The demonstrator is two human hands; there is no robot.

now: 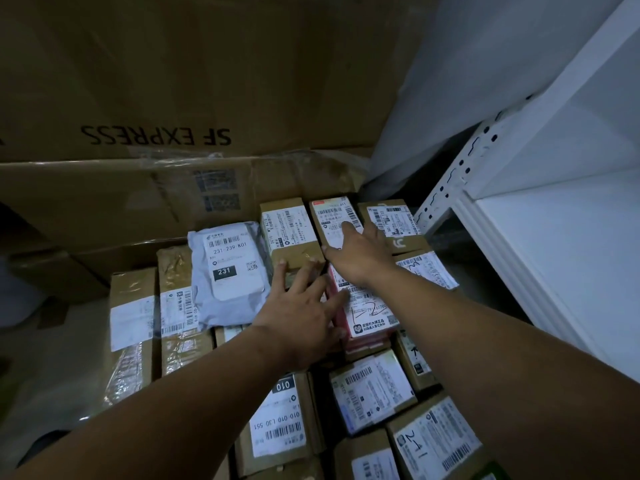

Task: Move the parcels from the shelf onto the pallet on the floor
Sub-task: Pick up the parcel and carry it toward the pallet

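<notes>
**Both hands down on the packed parcels, beside the shelf**

Big cardboard carton (173, 81) fills the back of the view, "SF EXPRESS" printed on it (reads upside down from here). A second, lower carton (104, 202) stands in front of it.

White metal shelf (554, 237) on the right, its slotted post just beside the parcels.

Parcels (374, 386) lie packed edge to edge in a flat layer between cartons and shelf, labels up. What they rest on is hidden.

Grey mailer bag (228, 271), marked 231, lies on top of the brown boxes at left.

Pink parcel (367, 306) lies mid-layer, partly under both wrists.

Left hand (301, 306): palm down, fingers spread, fingertips touching the near end of a brown box (294, 233) in the back row.

Right hand (360, 258): palm down on the neighbouring labelled box (332, 216), fingers stretched forward and a little apart, thumb at that box's left edge. Cannot tell whether the far fingers hook its other side.
</notes>
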